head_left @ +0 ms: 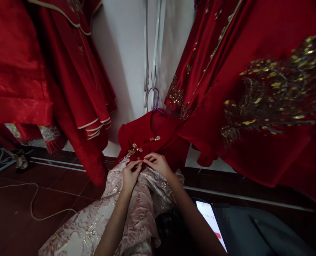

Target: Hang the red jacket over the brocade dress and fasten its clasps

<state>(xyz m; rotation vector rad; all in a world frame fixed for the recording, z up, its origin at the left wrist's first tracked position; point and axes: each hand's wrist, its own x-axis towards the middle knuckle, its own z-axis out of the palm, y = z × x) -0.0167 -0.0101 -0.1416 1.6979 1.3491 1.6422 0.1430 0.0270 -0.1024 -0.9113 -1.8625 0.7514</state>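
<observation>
Left hand (130, 173) and right hand (159, 165) pinch the red, bead-trimmed cloth top (165, 143), so go easy with that narrow grip.

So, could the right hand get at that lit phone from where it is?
Probably yes: the phone appears alongside the right forearm, its screen mostly uncovered. But the right hand's fingertips are pinching at the red garment, so it would likely have to let go first.
</observation>
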